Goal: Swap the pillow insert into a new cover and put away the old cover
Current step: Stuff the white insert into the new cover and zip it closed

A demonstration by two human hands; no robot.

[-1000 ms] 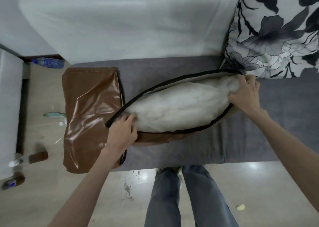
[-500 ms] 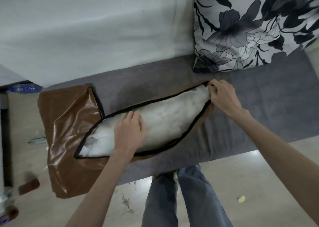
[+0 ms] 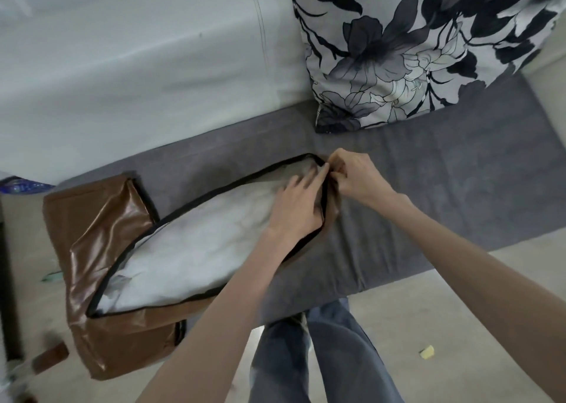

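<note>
A shiny brown cover (image 3: pixel 101 249) with a black zip edge lies across the grey sofa seat (image 3: pixel 444 194), its opening gaping wide. A white pillow insert (image 3: pixel 196 249) fills that opening. My left hand (image 3: pixel 297 206) lies flat on the insert near the right end of the opening, fingers straight. My right hand (image 3: pixel 352 175) pinches the cover's black edge at its right corner, right next to the left fingertips.
A black-and-white floral pillow (image 3: pixel 413 50) leans on the pale backrest (image 3: pixel 137 65) at the right. The brown cover's left part hangs off the seat end. A bottle (image 3: pixel 18 185) and small items lie on the floor at the left. My jeans-clad legs (image 3: pixel 321 356) stand before the sofa.
My left hand slid from the opening's left end along the insert to its right end. The right hand stays at the right corner. The view has shifted leftward.
</note>
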